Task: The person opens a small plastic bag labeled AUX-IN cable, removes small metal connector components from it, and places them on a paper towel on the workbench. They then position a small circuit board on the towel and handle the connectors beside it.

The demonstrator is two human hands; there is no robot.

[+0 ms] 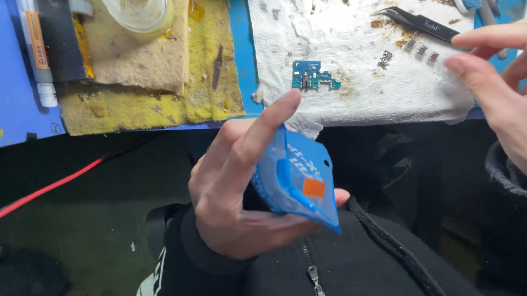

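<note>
The left hand (233,193) pinches a small blue plastic zip pouch (295,180) between thumb and fingers, forefinger lifted; loosely gripped, it might slip lapward. The right hand (513,99), fingers spread and empty, hovers beside black metal tweezers (418,23)

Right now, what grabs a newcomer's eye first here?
The left hand at centre pinches a small blue pouch with an orange patch. Behind it, a small blue circuit board lies on a stained white paper towel, where the right hand reaches toward black tweezers.
</note>
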